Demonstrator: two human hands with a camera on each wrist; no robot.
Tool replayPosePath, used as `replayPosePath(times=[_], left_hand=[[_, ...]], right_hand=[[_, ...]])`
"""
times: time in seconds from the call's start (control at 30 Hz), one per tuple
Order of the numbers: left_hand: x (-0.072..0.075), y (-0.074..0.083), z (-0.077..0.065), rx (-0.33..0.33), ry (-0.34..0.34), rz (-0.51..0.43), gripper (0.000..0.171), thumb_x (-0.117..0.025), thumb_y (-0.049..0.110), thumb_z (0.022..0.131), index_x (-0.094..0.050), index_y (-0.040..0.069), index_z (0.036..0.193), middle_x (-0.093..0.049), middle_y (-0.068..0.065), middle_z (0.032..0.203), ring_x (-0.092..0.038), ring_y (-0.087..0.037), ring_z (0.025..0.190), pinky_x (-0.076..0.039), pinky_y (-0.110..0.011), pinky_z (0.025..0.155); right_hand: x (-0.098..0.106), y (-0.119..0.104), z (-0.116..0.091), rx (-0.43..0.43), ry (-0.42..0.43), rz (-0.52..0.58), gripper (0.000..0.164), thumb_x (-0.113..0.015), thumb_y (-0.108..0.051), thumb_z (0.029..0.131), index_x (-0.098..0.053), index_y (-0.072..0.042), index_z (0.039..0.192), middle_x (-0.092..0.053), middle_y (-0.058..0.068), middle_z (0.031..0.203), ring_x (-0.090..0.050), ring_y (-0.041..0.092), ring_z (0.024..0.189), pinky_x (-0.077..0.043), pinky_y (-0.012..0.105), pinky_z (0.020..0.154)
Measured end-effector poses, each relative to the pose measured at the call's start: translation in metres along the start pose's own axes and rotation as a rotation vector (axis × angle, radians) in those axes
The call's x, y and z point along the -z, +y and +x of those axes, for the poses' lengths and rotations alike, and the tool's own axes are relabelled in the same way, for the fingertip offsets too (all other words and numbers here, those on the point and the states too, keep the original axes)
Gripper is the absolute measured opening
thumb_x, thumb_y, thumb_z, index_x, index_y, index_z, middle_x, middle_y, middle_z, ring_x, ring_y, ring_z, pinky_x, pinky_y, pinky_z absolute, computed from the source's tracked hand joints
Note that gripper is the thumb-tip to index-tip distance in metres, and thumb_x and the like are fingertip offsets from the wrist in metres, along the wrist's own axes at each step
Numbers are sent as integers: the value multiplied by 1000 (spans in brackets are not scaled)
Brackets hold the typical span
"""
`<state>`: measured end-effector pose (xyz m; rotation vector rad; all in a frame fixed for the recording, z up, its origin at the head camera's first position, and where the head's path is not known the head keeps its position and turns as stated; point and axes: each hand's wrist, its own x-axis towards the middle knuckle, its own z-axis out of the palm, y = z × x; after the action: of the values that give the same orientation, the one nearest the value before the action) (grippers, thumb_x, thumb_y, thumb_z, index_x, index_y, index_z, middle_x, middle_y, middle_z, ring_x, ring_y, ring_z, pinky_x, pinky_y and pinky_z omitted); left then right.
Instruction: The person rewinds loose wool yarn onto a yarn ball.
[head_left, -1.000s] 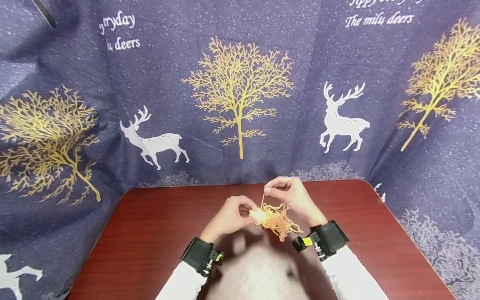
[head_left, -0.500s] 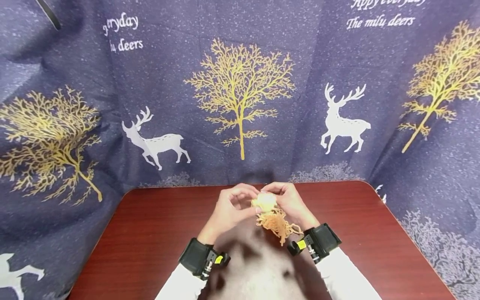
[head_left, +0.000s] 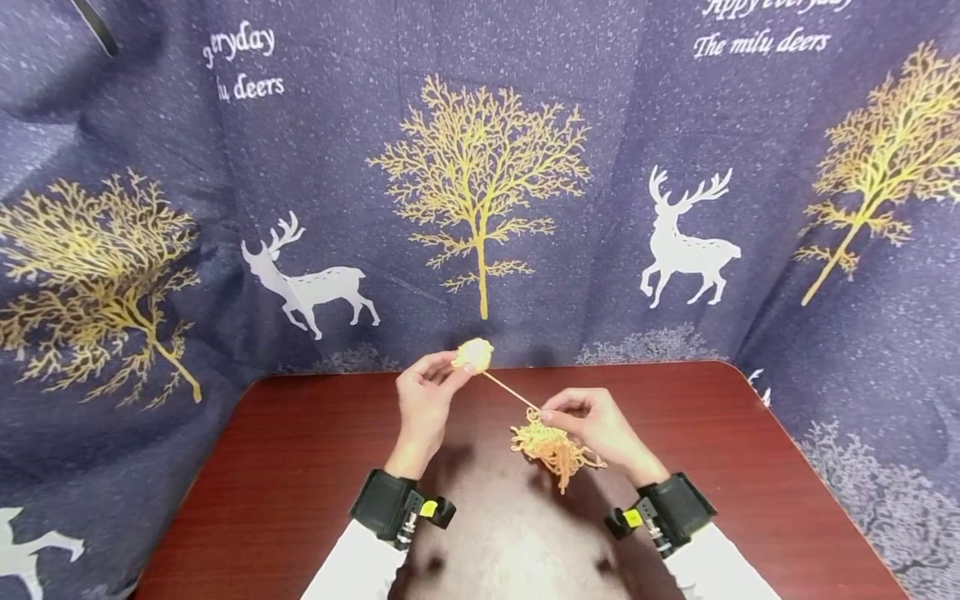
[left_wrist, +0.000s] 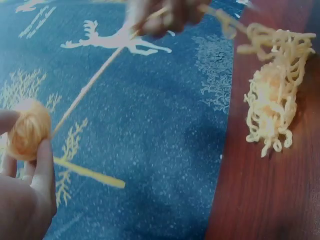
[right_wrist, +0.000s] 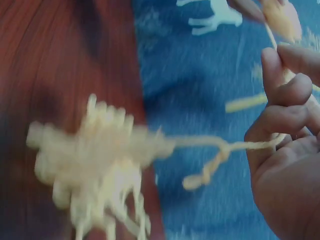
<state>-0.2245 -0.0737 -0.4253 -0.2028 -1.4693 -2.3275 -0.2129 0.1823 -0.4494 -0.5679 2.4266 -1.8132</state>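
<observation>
Yarn ball (head_left: 474, 355), pale yellow, wound: centre of the head view, seen against the printed cloth (head_left: 607, 267) just over the far edge of the table (head_left: 300, 467). Left hand (head_left: 426, 408): thumb and fingers pinching the ball at its lower left side, much of its surface bare, a useful hold for laying on turns. Right hand (head_left: 603, 429), right of centre and lower: thumb and forefinger pinching the strand (head_left: 512, 390), other fingers curled, yarn passing through them. Strand: one length, straight and apparently taut, slanting from ball down to right hand. Loose yarn (head_left: 555, 450), looped and tangled: below and left of the right hand; whether it rests on the table cannot be told. Twisted loop (right_wrist: 207, 172), one: middle of the right wrist view, hanging off the yarn between tangle and right hand. Handling notes, by judgement: step in hand reads as winding; tension best light and even, since a hard pull would likely tighten the tangle; loop better teased straight before it meets the fingers; ball best turned between wraps, so that it rounds evenly.
</observation>
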Motion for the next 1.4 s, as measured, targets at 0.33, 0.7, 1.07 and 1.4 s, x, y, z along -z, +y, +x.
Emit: replayPosePath(times=[0.33, 0.7, 1.07, 1.4], left_hand=[[20, 10, 15, 25, 195, -18, 20, -74, -17, 76, -71, -8, 94, -70, -6, 84, -67, -13, 75, -60, -24, 72], [25, 18, 18, 16, 209, 3, 20, -73, -17, 77, -71, -6, 95, -69, -5, 84, -66, -12, 75, -59, -24, 73], [1, 12, -1, 28, -53, 39, 30, -75, -17, 77, -66, -18, 105, -74, -7, 93, -70, -15, 84, -60, -27, 79], [-14, 23, -12, 42, -152, -3, 27, -73, -17, 78, -67, -15, 103, -75, -5, 97, -71, -17, 91, -60, -27, 79]], right_hand=[[92, 53, -43, -88, 122, -103, 24, -75, -9, 91, -71, 9, 106, -75, 5, 88, -68, 11, 72, -60, 32, 60], [151, 95, -69, -171, 212, -496, 10, -76, -9, 88, -75, 0, 93, -74, 6, 79, -64, 7, 67, -50, 23, 56], [76, 32, -16, -101, 29, -652, 31, -78, -26, 89, -71, -7, 112, -73, 11, 109, -69, 28, 94, -56, 50, 84], [-23, -22, 26, 229, 128, -232, 52, -85, -24, 84, -64, -12, 130, -67, 6, 128, -59, 24, 122, -45, 50, 106]])
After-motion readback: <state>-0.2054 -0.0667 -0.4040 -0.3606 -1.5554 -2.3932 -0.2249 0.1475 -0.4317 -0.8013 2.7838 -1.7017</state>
